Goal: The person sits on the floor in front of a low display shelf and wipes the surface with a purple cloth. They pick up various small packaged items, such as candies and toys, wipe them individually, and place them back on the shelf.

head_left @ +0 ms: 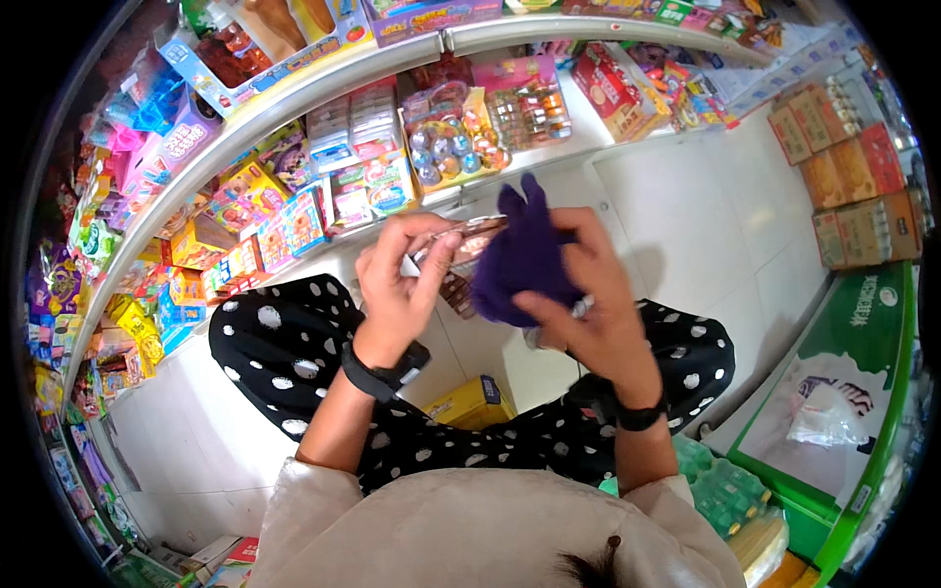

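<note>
My left hand [400, 284] pinches the edge of a shiny, clear-and-brown package [476, 245] between thumb and fingers, in front of my lap. My right hand [600, 304] is closed round a bunched dark purple cloth [524, 269]. Two finger-like tips stick up from the cloth, like those of a knitted glove. The cloth overlaps the package's right end, so that part is hidden. Slight motion blurs my right fingers. Lower down, a brown item [458, 294] shows partly between my hands.
A curved shelf edge [294, 122] runs along the left and far side, above boxes of sweets [304, 220] and a tray of round toys [451, 147]. Cartons [863, 186] and a green box [833, 382] stand right. A yellow box [470, 402] lies between my legs on the tiled floor [186, 431].
</note>
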`<state>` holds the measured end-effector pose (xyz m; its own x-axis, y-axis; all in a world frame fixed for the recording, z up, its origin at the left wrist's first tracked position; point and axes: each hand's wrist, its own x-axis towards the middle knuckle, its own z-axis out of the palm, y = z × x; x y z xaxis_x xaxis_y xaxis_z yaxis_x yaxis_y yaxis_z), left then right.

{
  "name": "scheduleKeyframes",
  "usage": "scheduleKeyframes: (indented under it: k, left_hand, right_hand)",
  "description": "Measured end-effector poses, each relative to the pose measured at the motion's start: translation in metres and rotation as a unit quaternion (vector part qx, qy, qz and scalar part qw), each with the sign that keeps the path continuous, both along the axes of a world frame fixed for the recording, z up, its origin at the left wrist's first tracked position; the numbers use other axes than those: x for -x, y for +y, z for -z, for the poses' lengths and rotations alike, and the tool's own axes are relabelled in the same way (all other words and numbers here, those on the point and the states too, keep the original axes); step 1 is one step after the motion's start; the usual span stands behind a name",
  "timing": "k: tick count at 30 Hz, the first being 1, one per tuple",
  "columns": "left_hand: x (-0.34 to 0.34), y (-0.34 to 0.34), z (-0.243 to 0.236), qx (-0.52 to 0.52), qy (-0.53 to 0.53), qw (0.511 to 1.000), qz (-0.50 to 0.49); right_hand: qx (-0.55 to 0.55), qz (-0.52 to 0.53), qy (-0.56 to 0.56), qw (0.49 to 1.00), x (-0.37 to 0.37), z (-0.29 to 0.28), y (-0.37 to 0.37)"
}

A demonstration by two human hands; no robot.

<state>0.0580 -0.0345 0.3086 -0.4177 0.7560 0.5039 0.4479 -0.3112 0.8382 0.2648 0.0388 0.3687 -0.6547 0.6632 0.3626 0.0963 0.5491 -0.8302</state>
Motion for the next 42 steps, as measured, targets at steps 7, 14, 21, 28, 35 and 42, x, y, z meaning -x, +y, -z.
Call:
scheduleKeyframes:
  k: [7,14,21,28,35,42]
  left_hand:
    - [-0.028,-0.011,-0.031,0.016,-0.233,0.972,0.03]
    - [-0.027,-0.031,-0.053,0.138,-0.224,0.964,0.05]
    - [-0.022,-0.032,-0.066,0.185,-0.25,0.943,0.119]
    - [-0.028,-0.037,-0.07,0.137,-0.145,0.977,0.07]
    - [-0.014,-0.041,-0.068,0.078,-0.022,0.997,-0.007]
    - [-0.025,-0.028,-0.061,0.091,-0.062,0.994,-0.011]
  right_hand:
    - [-0.188,0.038,-0.041,0.981,0.025,0.02,-0.007]
    - [-0.189,-0.011,0.001,0.982,0.023,0.009,-0.009]
    - [-0.154,-0.001,0.047,0.987,0.024,0.032,-0.016]
    - [-0.186,0.007,0.098,0.977,0.016,0.029,-0.004]
    - [-0.185,0.118,0.041,0.975,-0.009,0.025,0.023]
    - [-0.111,0.065,0.061,0.99,0.019,0.012,-0.003]
